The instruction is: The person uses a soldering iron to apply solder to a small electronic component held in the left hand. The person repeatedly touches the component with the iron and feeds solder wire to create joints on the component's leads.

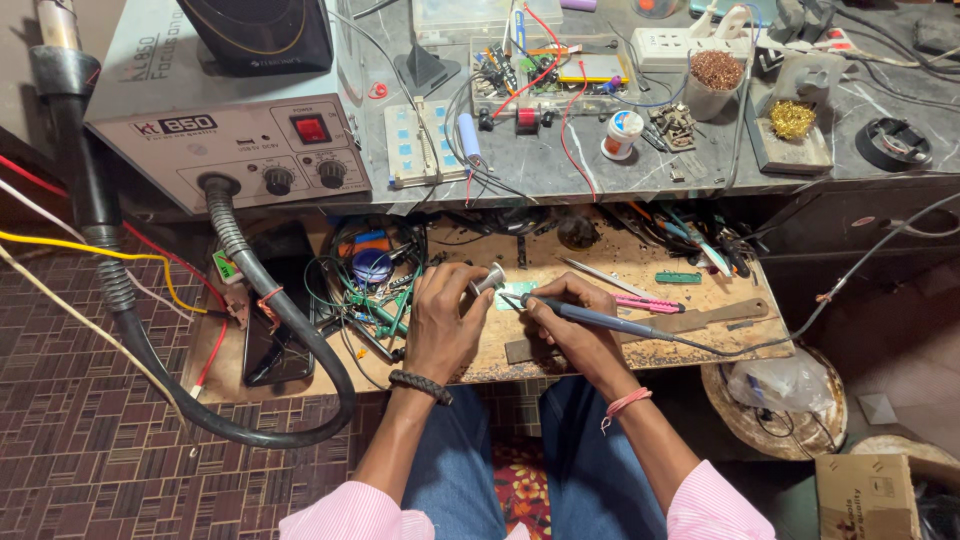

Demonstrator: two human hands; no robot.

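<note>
My left hand (443,320) grips a small silvery spool of solder wire (489,279) over a worn wooden board (620,345). My right hand (572,325) holds a blue-handled soldering iron (590,318) like a pen, its tip pointing left at a small pale green circuit board (513,296) lying between the two hands. The iron's dark cord (800,330) trails off to the right. A braided band sits on my left wrist and a pink thread on my right.
A grey hot-air station (225,150) with a thick black hose (300,340) stands at the left. Tangled wires (370,280) lie beside my left hand. A pink cutter (648,303), tools, a solder wick tin (622,133) and a power strip (680,45) crowd the upper bench.
</note>
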